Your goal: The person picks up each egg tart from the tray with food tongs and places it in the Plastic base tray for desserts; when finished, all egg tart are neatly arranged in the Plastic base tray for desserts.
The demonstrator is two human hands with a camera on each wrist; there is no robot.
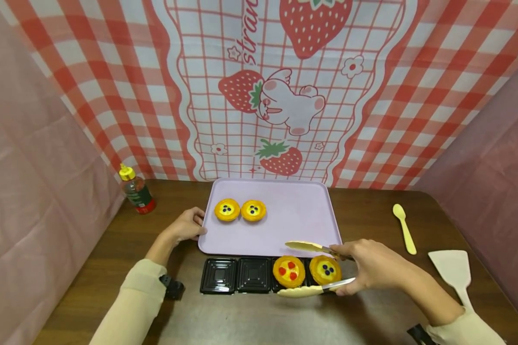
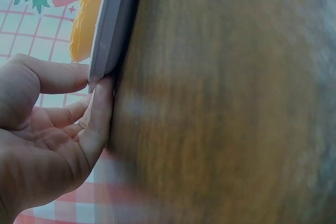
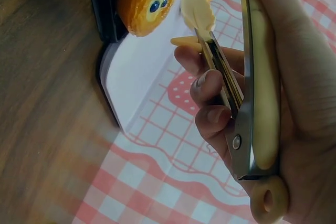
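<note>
My left hand (image 1: 186, 226) pinches the left rim of a lilac tray (image 1: 293, 215), thumb on top and fingers beneath in the left wrist view. Two egg tarts with blue berries (image 1: 227, 211) lie side by side on the tray's left part. In front stands a black compartment box (image 1: 219, 276). Its two right compartments bear a tart with red pieces (image 1: 288, 271) and a blueberry tart (image 1: 325, 270). My right hand (image 1: 369, 264) grips metal tongs with cream tips (image 1: 301, 291). The tongs are spread, one tip on either side of the red-topped tart, apparently without squeezing it.
A squeeze bottle with a yellow cap (image 1: 138, 190) stands at the back left. On the right lie a yellow spoon (image 1: 404, 229) and a white spatula (image 1: 452, 270). A checked strawberry cloth (image 1: 354, 120) hangs behind the table.
</note>
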